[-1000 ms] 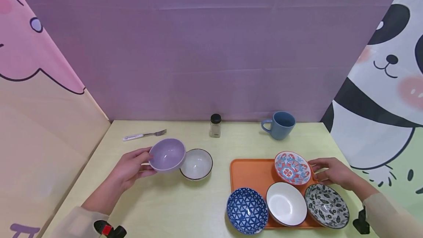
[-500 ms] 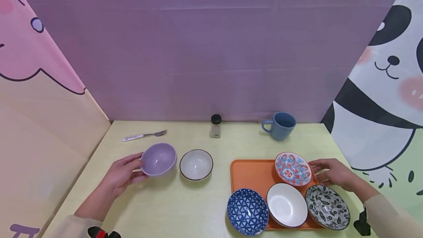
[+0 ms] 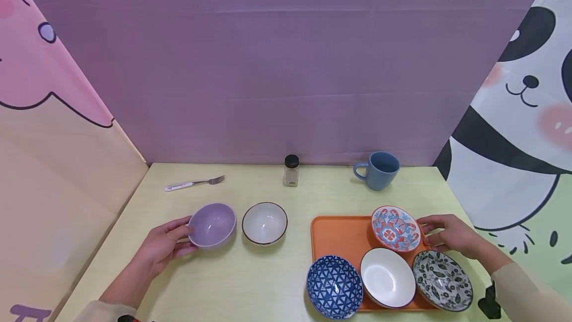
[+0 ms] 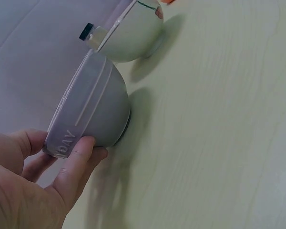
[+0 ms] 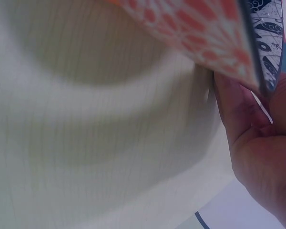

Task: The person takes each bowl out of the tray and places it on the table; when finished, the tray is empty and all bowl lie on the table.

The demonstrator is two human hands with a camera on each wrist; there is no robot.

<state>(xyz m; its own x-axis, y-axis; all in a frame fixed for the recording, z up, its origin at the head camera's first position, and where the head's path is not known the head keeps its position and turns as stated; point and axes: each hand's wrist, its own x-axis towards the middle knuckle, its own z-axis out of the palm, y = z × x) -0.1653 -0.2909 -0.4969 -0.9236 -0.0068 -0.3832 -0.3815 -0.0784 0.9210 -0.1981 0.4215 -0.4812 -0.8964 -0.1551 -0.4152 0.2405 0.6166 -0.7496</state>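
Note:
My left hand (image 3: 163,246) pinches the left rim of a purple bowl (image 3: 212,225), with the thumb on its inside and the other fingers on its outer wall. In the left wrist view this bowl (image 4: 97,105) stands tilted, close to the table. A white bowl with a dark rim (image 3: 265,223) sits just to its right. My right hand (image 3: 449,235) holds the right rim of a red-and-blue patterned bowl (image 3: 396,227) over an orange tray (image 3: 339,232); some fingertips are hidden. A black-and-white leaf-patterned bowl (image 3: 442,280) partly covers that hand's fingers in the right wrist view.
A blue triangle-patterned bowl (image 3: 335,287) and a plain white bowl (image 3: 388,277) stand along the tray's front. Farther back are a fork (image 3: 195,183), a small black-capped jar (image 3: 291,170) and a blue mug (image 3: 379,170). Fabric walls enclose the table.
My left hand has carried the purple bowl left, away from the white dark-rimmed bowl, and lower toward the table. The right hand and the bowls by it have stayed in place.

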